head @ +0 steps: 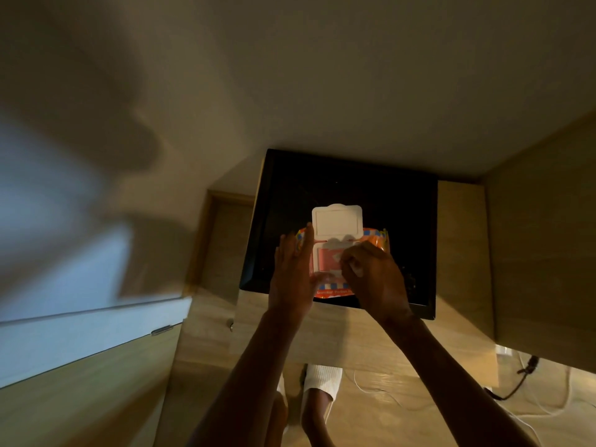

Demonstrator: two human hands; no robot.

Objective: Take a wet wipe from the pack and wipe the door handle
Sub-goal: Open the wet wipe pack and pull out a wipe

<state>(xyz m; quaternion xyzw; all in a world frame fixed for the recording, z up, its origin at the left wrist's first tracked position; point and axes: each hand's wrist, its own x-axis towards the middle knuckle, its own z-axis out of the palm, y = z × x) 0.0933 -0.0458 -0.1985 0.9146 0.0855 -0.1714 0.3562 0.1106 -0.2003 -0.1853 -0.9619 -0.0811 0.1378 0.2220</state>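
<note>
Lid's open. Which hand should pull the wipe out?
Right. The right hand is curled over the open pack, apparently pinching a white wipe; the left hand lies flat along the pack's edge, steadying it.
</note>
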